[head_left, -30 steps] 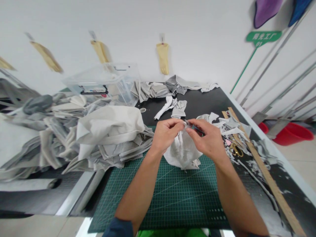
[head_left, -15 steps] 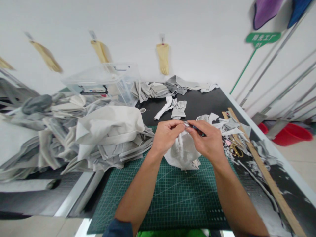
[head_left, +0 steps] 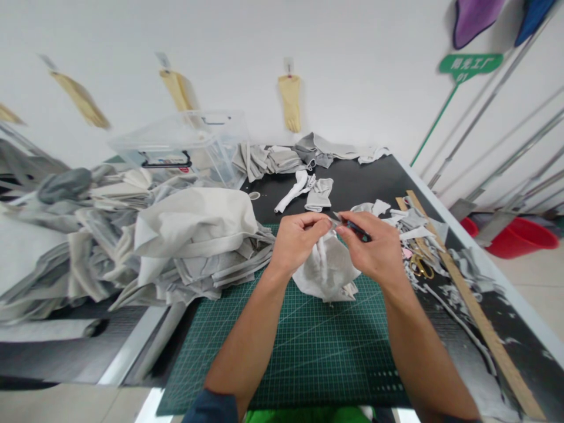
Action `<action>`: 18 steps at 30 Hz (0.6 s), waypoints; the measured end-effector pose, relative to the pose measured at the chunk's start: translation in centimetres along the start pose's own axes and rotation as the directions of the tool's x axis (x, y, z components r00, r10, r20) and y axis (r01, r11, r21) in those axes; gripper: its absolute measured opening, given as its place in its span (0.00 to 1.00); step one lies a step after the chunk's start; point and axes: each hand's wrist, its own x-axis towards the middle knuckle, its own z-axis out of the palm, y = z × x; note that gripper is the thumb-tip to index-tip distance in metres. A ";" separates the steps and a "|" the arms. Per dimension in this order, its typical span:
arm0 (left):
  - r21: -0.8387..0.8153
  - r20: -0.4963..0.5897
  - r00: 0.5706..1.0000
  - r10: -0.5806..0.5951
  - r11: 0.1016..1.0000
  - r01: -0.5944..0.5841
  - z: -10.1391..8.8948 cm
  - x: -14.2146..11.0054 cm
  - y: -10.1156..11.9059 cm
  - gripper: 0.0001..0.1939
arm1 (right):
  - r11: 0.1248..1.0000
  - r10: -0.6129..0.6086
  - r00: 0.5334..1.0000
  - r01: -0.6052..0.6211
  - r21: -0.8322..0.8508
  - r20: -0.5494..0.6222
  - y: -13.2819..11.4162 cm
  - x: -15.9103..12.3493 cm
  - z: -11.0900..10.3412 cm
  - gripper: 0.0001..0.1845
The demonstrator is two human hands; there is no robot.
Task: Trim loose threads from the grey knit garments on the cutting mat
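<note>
My left hand (head_left: pixel 297 244) is closed, with thumb and forefinger pinching the upper edge of a pale grey-white cloth piece (head_left: pixel 330 270). The cloth hangs down in folds over the green cutting mat (head_left: pixel 326 352). In my closed right hand (head_left: pixel 372 241) is a small tool with a dark handle and pointed metal tips, which looks like thread snips (head_left: pixel 359 231). Its tips are at the cloth edge, close to my left fingertips. Fingers partly hide the tool, and I cannot tell whether its blades are apart.
A big heap of grey and white cloth (head_left: pixel 198 223) lies left, before a clear plastic box (head_left: pixel 176 147). More cloth pieces (head_left: pixel 319 194) lie on the black table behind my hands. At right are scraps, gold-handled scissors (head_left: pixel 422 267) and a wooden ruler (head_left: pixel 476 305).
The metal tips of the tool show more clearly now, and its dark handle has shifted slightly in my right hand. My left hand and the cloth have hardly moved.
</note>
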 end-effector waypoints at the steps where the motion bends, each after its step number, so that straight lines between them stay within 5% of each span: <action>1: 0.006 0.008 1.000 0.005 1.000 -0.005 0.0 0.0 0.0 0.08 | 1.000 -0.003 1.000 0.003 0.010 0.006 -0.1 0.0 0.1 0.11; 9: -0.110 -0.027 0.999 -0.044 0.993 0.041 -0.3 0.5 -0.7 0.08 | 0.990 0.125 0.992 -0.123 0.074 -0.025 1.3 0.2 0.2 0.11; 12: -0.253 -0.107 0.990 -0.094 0.965 0.065 -0.5 0.8 -0.8 0.07 | 0.976 0.190 0.964 -0.206 0.071 0.186 3.4 0.8 -0.2 0.21; 14: -0.344 -0.158 0.980 -0.124 0.937 0.064 -0.9 1.2 -0.7 0.07 | 0.973 0.167 0.882 -0.220 0.070 0.441 4.8 1.3 -0.5 0.31; 18: -0.523 -0.321 0.930 -0.180 0.852 -0.015 -2.7 2.4 -0.7 0.07 | 0.982 0.073 0.596 -0.182 0.046 0.799 7.1 1.5 -0.2 0.42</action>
